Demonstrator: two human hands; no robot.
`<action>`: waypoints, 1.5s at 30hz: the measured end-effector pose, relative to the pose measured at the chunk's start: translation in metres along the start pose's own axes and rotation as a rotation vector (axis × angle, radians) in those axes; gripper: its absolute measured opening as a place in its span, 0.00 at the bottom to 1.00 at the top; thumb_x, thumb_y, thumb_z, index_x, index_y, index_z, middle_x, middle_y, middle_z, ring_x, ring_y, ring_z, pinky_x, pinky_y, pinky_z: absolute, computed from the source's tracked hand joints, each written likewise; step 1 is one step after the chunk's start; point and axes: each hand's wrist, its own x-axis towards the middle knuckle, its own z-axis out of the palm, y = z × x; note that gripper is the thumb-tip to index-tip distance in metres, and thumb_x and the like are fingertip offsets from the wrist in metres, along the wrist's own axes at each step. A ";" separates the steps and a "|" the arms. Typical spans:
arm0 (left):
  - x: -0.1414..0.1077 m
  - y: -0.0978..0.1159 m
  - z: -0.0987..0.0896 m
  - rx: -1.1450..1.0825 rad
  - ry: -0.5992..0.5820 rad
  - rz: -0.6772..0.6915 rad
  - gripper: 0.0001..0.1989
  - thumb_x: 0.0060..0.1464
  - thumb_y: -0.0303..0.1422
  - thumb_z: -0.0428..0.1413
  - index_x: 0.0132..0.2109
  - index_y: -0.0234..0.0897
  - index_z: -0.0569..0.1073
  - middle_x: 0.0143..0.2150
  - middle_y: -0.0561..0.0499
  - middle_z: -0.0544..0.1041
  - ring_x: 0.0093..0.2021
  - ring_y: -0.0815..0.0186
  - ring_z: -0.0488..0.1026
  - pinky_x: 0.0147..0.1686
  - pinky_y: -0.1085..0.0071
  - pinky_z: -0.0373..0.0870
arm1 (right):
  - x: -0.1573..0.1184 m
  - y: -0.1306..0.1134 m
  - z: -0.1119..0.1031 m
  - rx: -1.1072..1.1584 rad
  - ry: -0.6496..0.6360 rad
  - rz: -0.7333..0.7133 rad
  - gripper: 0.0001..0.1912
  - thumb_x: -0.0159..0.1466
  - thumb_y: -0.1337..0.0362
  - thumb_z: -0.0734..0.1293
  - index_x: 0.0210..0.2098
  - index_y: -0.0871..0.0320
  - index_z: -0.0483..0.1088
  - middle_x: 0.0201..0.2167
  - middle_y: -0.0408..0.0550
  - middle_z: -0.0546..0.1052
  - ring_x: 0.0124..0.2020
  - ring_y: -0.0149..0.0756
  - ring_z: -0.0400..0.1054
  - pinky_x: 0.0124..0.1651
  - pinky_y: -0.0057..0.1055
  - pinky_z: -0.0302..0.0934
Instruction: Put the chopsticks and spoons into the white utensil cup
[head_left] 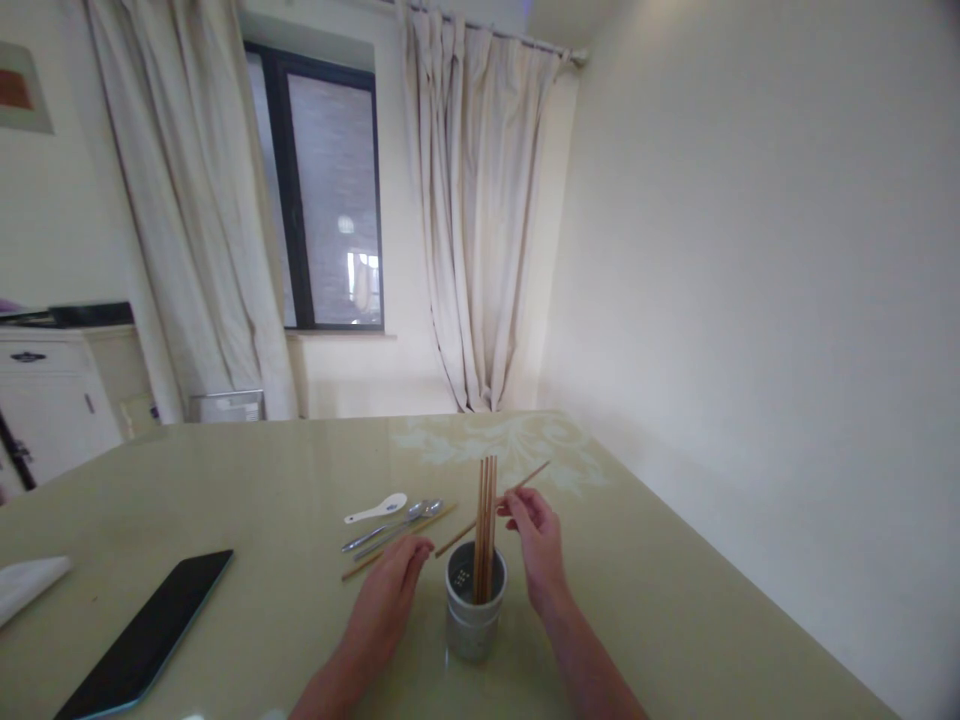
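Observation:
My right hand [536, 535] pinches a wooden chopstick [459, 538] that slants behind the cup, its near end low at the left. Several upright chopsticks [486, 530] stand in a grey metal cup [472, 635] between my hands, leaning against its right inner side. To the left of the cup is my left hand [390, 585], loosely curved and open, with no object visible in it. Its fingertips are close to the slanted chopstick's lower end. Past that hand lie another chopstick [360, 570], two metal spoons [414, 512] and a white soup spoon [377, 510].
A dark flat tablet-like object [154, 625] lies on the table [285, 490] at the left, with a white object [30, 580] beside it. The wall [750, 300] runs along the table's right edge. Curtains [480, 200] and a window [334, 200] are beyond the far edge.

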 end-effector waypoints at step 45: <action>-0.003 0.017 0.008 -0.224 0.007 0.027 0.20 0.69 0.51 0.53 0.50 0.43 0.81 0.48 0.44 0.83 0.47 0.54 0.81 0.50 0.56 0.80 | -0.017 0.005 0.014 0.035 -0.374 0.270 0.22 0.54 0.45 0.82 0.34 0.57 0.83 0.30 0.46 0.82 0.32 0.42 0.75 0.38 0.35 0.67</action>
